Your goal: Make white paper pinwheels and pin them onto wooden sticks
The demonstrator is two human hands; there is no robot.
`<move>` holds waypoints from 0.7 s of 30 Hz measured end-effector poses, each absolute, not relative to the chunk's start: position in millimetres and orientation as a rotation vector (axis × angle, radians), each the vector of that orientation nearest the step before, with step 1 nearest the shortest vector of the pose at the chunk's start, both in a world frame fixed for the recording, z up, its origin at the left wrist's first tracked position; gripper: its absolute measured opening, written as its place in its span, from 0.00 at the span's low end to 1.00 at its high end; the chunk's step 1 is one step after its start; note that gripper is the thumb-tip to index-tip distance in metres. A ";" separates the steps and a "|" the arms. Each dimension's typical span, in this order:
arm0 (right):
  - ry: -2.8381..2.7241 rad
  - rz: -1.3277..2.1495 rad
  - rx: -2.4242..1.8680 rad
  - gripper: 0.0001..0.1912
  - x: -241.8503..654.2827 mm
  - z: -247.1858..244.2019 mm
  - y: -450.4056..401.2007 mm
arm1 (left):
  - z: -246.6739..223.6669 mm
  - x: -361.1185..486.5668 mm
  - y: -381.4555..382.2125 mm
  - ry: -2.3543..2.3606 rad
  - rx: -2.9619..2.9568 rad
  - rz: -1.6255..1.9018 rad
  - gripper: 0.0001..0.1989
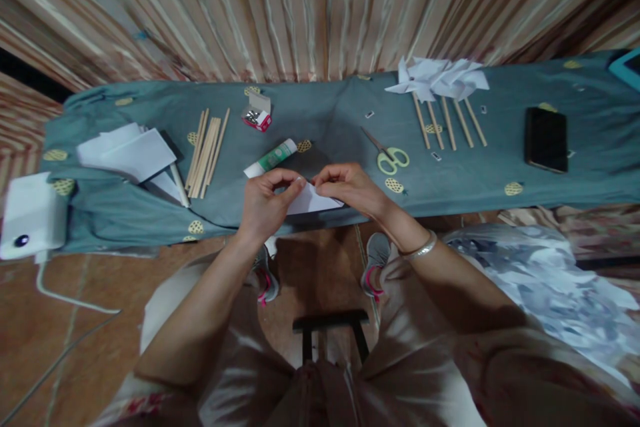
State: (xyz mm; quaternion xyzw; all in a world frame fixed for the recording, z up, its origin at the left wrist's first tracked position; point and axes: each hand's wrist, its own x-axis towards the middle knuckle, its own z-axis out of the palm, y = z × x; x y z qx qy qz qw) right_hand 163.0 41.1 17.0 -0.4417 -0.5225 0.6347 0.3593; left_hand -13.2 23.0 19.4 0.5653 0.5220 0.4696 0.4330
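A piece of white paper [314, 203] lies at the table's front edge, partly covered by my fingers. My left hand [267, 200] pinches it from the left, thumb and forefinger at its upper edge. From the other side my right hand [347, 185] grips the same paper, its fingertips close to the left ones. Just beyond my left hand rests a green and white glue stick [271, 157]. Scissors with light green handles [393, 159] lie beyond my right hand, blades pointing away to the left. What the fingertips press between them is too small to make out.
Wooden sticks [206, 155] and white sheets [127, 152] lie left. An opened small box [257, 112] holds shiny metal bits. Paper pinwheels [437, 79] on sticks lie back right, near a black phone [546, 139]. A white device [34, 217] with a cable stands far left.
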 end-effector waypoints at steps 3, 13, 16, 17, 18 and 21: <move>-1.355 1.638 -1.134 0.06 164.4 14.8 41.5 | 19.7 -13.6 23.5 1.300 1.383 1.173 0.06; -1.373 1.623 -1.155 0.04 172.5 7.8 40.8 | 27.8 -20.1 26.8 1.340 1.274 1.260 0.07; -1.385 1.621 -1.145 0.04 175.0 7.5 41.0 | 27.3 -22.3 28.5 1.311 1.237 1.309 0.07; -1.396 1.612 -1.137 0.04 175.7 7.6 41.2 | 27.2 -22.8 28.8 1.308 1.231 1.321 0.07; -1.413 1.595 -1.133 0.03 176.3 8.0 41.4 | 27.2 -22.9 28.8 1.308 1.229 1.326 0.07; -1.483 1.498 -1.141 0.04 176.2 10.3 41.5 | 27.9 -21.2 28.1 1.313 1.239 1.306 0.08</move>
